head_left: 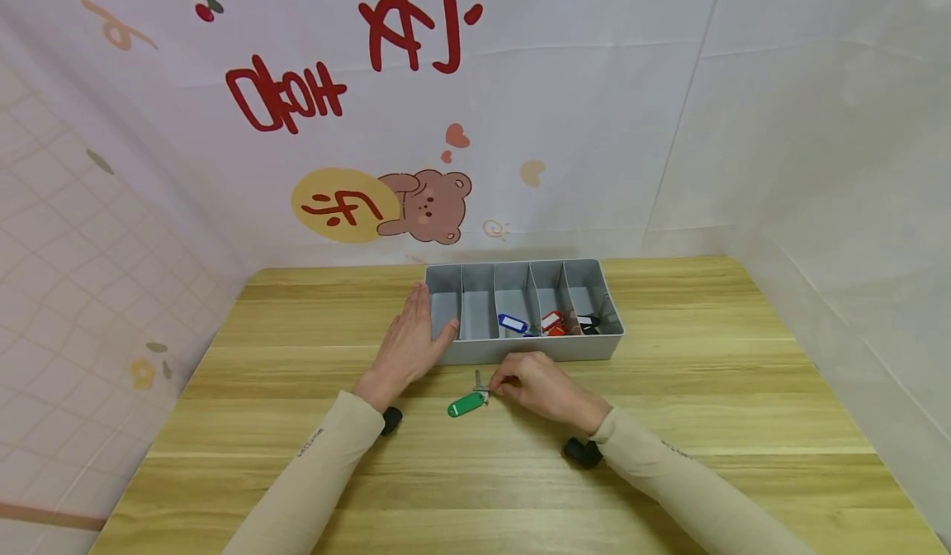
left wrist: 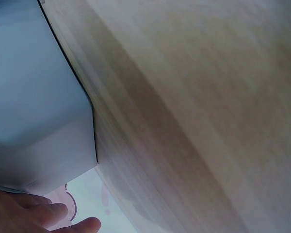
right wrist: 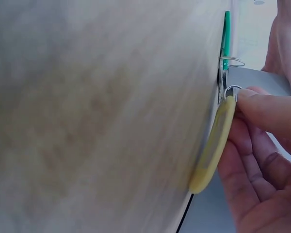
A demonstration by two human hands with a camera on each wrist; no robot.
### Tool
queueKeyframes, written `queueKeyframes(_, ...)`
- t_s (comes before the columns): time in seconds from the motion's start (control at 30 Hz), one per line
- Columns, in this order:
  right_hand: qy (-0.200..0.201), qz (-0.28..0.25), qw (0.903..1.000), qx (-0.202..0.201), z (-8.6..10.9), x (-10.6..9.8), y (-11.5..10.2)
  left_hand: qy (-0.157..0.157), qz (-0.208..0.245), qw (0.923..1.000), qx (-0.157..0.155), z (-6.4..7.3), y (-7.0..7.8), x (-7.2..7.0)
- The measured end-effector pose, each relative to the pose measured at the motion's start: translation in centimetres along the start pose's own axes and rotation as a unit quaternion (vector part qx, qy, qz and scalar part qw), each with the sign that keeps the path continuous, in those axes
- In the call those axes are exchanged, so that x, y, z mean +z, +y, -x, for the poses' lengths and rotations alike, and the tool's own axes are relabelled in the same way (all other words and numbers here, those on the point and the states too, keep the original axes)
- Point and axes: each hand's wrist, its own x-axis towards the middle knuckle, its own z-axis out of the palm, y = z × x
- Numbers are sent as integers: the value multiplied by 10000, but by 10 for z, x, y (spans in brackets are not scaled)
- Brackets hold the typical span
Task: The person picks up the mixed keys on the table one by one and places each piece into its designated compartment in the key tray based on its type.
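My left hand [head_left: 407, 344] lies against the left end of a grey divided tray [head_left: 520, 350], fingers extended along its side and thumb over the front edge. In the left wrist view its fingers [left wrist: 48, 213] show beside the tray wall. Just in front of the tray, my right hand [head_left: 538, 386] pinches the metal ring of a yellow key tag [right wrist: 213, 150] between thumb and finger. That tag is hidden in the head view. Near those fingertips, a green key tag [head_left: 466, 405] lies on the table, with a key [head_left: 479, 379] beside its ring.
Inside the tray's right-hand compartments lie a blue key tag [head_left: 513, 323], red key tags [head_left: 551, 320] and black key tags [head_left: 589, 321]. Beneath everything is a wooden table [head_left: 475, 489]. A printed white cloth [head_left: 594, 150] hangs behind the tray.
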Motion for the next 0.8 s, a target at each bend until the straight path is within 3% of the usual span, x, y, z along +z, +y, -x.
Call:
queueKeyframes(0.37,444,-254,9987,11,7,-11,-5,-38,29,10000,-19,0,-1,0)
queueKeyframes(0.8,1282,-569,9900,-161,9,-30,-15,-9,8,10000,9,-1,-2,1)
